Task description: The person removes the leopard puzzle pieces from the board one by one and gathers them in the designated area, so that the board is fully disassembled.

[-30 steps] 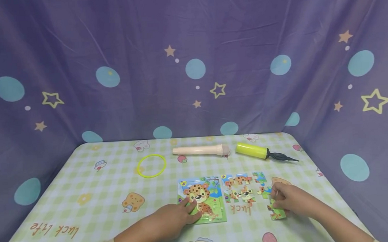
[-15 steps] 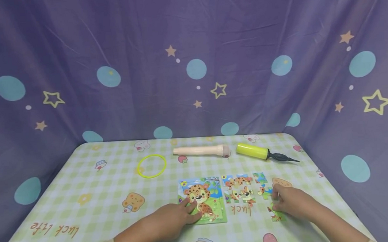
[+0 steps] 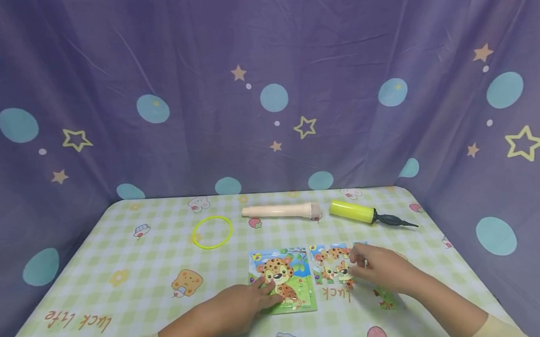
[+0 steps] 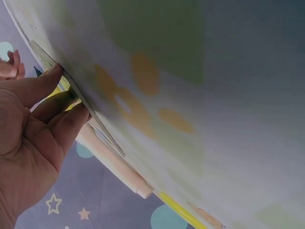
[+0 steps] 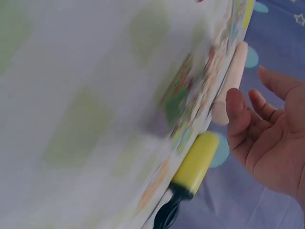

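Note:
A square leopard picture puzzle board [image 3: 303, 300] lies flat on the table. My left hand [image 3: 238, 303] rests on its lower left side with fingers spread; thumb and fingertips touch the board [image 4: 106, 131] in the left wrist view. Several loose jigsaw pieces [image 3: 337, 251] with leopard parts lie to its right. Above their right side hovers my right hand [image 3: 385, 270], hiding some of them. The right wrist view shows that hand's fingers [image 5: 240, 117] loosely bent with nothing between them. One green and red piece [image 3: 384, 300] lies nearer me, below this hand.
Behind the puzzle lie a pale pink toy microphone [image 3: 279, 211] and a yellow hand pump [image 3: 352, 211] with a black nozzle. A thin yellow ring [image 3: 212, 232] lies back left. Purple curtain [image 3: 269, 153] hangs beyond the checked tabletop's [image 3: 142, 267] far edge.
My right hand has left the lower right pieces and moved left and away from me, over the group. The lower right piece shows in a slightly different place. My left hand stays put.

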`<state>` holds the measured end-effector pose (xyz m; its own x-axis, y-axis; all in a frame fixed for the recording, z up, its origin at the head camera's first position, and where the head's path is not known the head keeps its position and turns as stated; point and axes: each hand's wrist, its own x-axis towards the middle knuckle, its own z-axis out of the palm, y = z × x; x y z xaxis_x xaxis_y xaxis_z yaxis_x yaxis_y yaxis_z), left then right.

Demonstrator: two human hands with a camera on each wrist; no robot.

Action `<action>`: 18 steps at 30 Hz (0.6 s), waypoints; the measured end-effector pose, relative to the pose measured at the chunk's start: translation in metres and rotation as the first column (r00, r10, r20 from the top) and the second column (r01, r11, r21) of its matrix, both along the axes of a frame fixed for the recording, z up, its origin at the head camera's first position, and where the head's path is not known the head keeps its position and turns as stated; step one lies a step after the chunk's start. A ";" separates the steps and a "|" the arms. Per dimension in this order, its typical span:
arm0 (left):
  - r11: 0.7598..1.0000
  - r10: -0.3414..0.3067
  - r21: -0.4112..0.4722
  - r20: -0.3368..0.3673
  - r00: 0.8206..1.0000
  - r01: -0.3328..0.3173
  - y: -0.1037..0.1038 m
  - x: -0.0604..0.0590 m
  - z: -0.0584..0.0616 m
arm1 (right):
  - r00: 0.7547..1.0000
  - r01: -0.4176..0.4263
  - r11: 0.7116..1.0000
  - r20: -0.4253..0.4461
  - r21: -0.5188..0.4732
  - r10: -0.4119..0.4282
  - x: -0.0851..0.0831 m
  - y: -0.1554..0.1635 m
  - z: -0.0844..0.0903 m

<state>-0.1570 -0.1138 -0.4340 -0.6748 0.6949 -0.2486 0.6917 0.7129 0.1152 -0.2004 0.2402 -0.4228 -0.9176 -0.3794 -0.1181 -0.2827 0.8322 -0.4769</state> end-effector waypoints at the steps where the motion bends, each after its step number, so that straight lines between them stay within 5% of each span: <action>1: 1.000 0.001 0.000 0.002 1.000 -0.001 0.000 0.000 0.000 | 1.000 -0.018 1.000 -0.001 -0.014 0.018 -0.001 -0.006 0.001; 8: 0.999 0.035 0.035 0.042 0.999 -0.036 -0.003 0.000 -0.002 | 0.990 -0.135 0.984 0.033 -0.117 0.140 -0.009 -0.050 0.006; 18: 0.997 0.029 0.066 0.028 0.999 -0.031 -0.003 -0.003 -0.002 | 0.951 -0.306 0.952 0.047 -0.026 0.307 -0.012 -0.113 -0.009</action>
<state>-0.1601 -0.1168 -0.4361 -0.6891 0.6902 -0.2207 0.6664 0.7233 0.1810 -0.2124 0.1276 -0.4318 -0.7499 -0.6440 -0.1511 -0.4983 0.7002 -0.5113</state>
